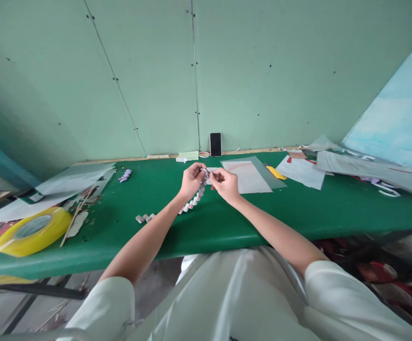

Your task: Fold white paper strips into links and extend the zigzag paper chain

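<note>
Both hands meet above the middle of the green table. My left hand [192,180] is closed on the upper end of a folded-paper chain [191,203], a zigzag of small whitish links. The chain hangs from the fingers and trails left across the table, passing behind my left forearm; its far end lies flat. My right hand [226,183] pinches at the same end, fingertips against a small folded piece joined to or touching the chain. Whether that piece is linked in is hidden by the fingers.
On the left lie a yellow tape roll [33,231], thin sticks [78,213] and small purple folded pieces [125,175]. A phone [215,144] leans on the wall. To the right are white paper sheets [246,176], a yellow cutter [275,172] and more loose paper [301,171].
</note>
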{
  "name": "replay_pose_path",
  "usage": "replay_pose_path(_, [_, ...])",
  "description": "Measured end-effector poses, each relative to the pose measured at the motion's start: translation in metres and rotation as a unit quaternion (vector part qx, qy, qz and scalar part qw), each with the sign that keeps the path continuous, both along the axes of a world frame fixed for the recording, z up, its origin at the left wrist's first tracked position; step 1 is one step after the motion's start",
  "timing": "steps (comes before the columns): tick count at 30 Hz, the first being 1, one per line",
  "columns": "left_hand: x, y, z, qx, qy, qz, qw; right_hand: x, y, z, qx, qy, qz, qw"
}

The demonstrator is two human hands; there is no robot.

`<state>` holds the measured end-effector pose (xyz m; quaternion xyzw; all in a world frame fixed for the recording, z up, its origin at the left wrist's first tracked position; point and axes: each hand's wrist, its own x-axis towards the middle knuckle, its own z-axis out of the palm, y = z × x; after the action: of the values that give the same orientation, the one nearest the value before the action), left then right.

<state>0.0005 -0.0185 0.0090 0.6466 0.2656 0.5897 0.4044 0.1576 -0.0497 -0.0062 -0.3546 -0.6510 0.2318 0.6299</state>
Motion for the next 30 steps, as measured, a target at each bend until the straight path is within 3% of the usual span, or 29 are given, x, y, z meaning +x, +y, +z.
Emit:
replay_pose_path(14, [-0.008, 0.009, -0.008, 0.093, 0.126, 0.068, 0.985, -0.001, 0.003, -0.004, -0.010, 0.006, 0.017, 1.000])
replay_pose_path(30, [-0.003, 0.014, -0.012, 0.005, 0.067, 0.032, 0.997, -0.003, -0.004, 0.004, -0.008, -0.036, -0.005, 0.999])
